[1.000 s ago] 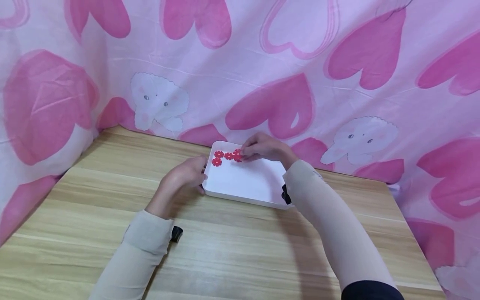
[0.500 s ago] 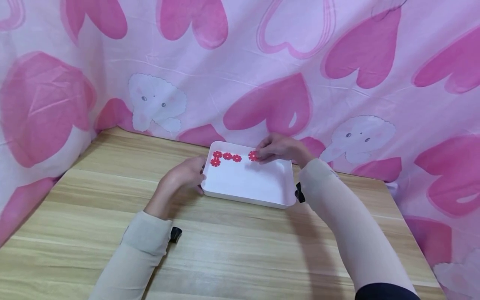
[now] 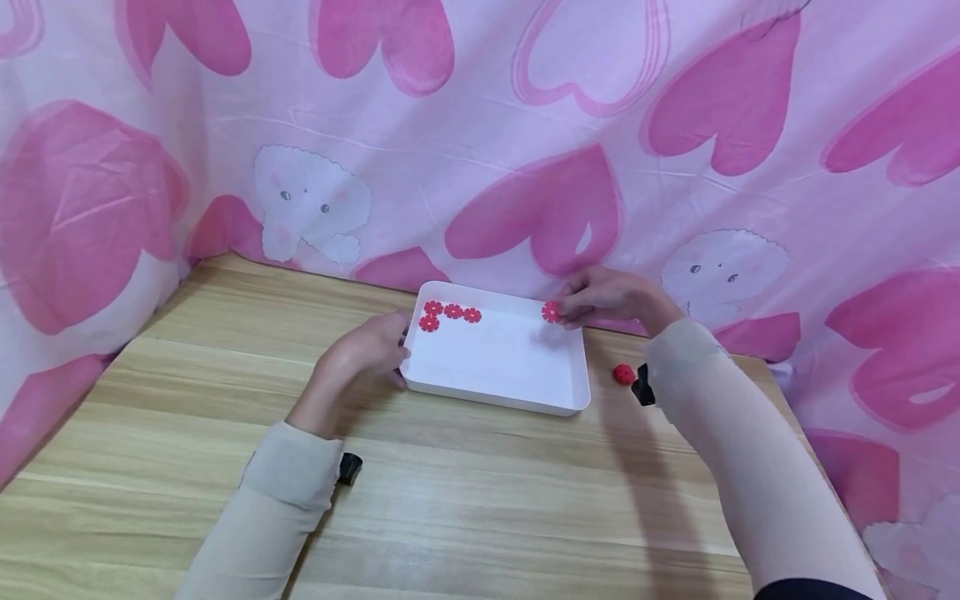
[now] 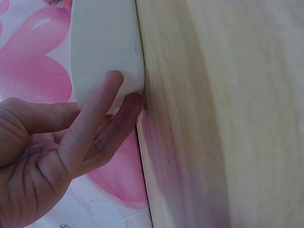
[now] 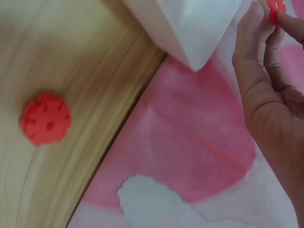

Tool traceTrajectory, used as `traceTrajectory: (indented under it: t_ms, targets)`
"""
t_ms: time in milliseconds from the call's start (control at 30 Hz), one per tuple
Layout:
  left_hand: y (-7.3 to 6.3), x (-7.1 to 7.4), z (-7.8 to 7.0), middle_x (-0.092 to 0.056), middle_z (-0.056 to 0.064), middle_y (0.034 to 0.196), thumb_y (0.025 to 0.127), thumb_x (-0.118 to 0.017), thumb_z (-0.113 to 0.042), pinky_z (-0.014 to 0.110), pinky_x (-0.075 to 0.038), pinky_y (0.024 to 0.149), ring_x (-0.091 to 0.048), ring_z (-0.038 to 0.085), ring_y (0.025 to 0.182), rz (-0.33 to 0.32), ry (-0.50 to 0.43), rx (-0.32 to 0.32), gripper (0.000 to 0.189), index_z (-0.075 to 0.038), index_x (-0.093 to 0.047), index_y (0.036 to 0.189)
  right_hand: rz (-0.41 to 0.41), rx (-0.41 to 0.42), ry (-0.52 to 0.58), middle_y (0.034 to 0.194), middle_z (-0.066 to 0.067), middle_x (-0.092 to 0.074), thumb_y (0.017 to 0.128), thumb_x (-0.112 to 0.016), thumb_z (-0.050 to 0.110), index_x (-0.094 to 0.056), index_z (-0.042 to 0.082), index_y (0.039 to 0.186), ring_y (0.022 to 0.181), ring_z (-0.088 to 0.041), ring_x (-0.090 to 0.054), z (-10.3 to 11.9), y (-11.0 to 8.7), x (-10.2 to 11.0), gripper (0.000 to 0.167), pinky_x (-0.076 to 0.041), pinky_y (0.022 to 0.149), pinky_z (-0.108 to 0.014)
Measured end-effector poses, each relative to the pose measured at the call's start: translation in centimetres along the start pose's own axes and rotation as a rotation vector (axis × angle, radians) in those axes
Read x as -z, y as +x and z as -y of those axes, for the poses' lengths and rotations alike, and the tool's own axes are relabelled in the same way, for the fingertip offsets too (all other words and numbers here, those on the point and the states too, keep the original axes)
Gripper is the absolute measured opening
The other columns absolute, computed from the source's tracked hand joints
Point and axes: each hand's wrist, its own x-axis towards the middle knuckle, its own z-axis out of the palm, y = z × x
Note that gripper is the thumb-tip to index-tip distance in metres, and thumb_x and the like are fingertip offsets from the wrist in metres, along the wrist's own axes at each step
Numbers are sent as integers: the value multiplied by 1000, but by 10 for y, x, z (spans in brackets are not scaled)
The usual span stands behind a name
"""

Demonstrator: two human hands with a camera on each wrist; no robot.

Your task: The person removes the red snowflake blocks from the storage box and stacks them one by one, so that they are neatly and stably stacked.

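Observation:
A shallow white tray (image 3: 495,358) lies at the far side of the table. Along its left and back-left part sit several red notched discs (image 3: 453,311), like flower-shaped connector pieces. My left hand (image 3: 371,346) holds the tray's left end; in the left wrist view its fingers (image 4: 102,97) curl against the outer wall and lower edge. My right hand (image 3: 611,296) pinches another red notched disc (image 3: 551,312) between thumb and fingers, above the tray's back right corner. The right wrist view shows this held disc (image 5: 276,7) at the top edge.
More red discs, apparently a small stack (image 3: 623,374), stand on the wooden table (image 3: 465,500) right of the tray, near the black wrist clip (image 3: 642,386). A pink heart-patterned cloth (image 3: 480,125) hangs right behind the table's back edge.
My right hand has moved right along the tray's back wall with the pinched disc, away from the row at left. The stack on the table has come into view. The left hand stays put.

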Motion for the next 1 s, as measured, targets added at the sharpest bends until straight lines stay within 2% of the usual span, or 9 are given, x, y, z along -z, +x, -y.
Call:
traceTrajectory:
  t_ms: [100,167,333,500,667,767,900,1000]
  targets:
    - [0,-1,0,-64,26,130,106,-47,9,37,-68,84,-75,27,93,-2,-6,-3,43,10,-46,148,12,0,-11,102,-6,-74,103,-66,6,-68,-9,122,95,-19,-72,-6,-7,6,24,-65,99,-36]
    - [-1,-1,0,-64,26,130,105,-47,10,37,-68,83,-75,27,93,-3,-16,-6,43,9,-46,148,15,-11,-1,102,-6,-74,103,-66,6,-67,-10,122,95,-18,-72,-11,-11,10,25,-65,101,-36]
    - [-4,0,0,-64,26,129,105,-48,10,37,-68,83,-73,28,95,-1,-18,-10,44,9,-46,149,11,-56,33,100,-7,-75,103,-66,5,-68,-5,110,96,-19,-76,-22,-21,19,13,-65,100,-36]
    - [-6,3,0,-63,26,131,105,-48,10,37,-69,81,-73,30,99,-5,-7,-12,44,9,-45,149,4,-50,9,102,-6,-76,104,-67,8,-66,-7,115,98,-18,-77,-27,-29,25,19,-65,99,-35]
    - [-6,2,-1,-62,25,132,105,-49,10,36,-69,82,-73,30,101,6,-10,0,45,9,-44,150,-4,-38,-23,92,1,-72,103,-68,7,-70,-2,103,89,-10,-72,-38,-37,32,9,-66,96,-31]
    - [-8,1,-3,-61,25,133,105,-49,9,36,-69,82,-72,30,102,7,-17,4,45,8,-44,150,4,-36,-28,90,1,-69,104,-66,4,-69,1,95,87,-9,-69,-46,-41,37,10,-66,92,-29]
    - [-8,0,-4,-61,25,133,105,-49,9,36,-69,81,-72,30,101,5,-23,9,46,7,-44,151,2,-87,-51,93,-1,-69,105,-66,6,-66,-2,101,89,-11,-70,-59,-48,44,9,-67,94,-32]
    - [-7,0,-4,-61,25,132,105,-50,10,36,-69,81,-72,30,101,8,-27,18,46,7,-44,151,-3,-146,-98,97,-4,-71,105,-67,10,-64,-6,111,91,-13,-71,-69,-53,45,16,-67,95,-34]
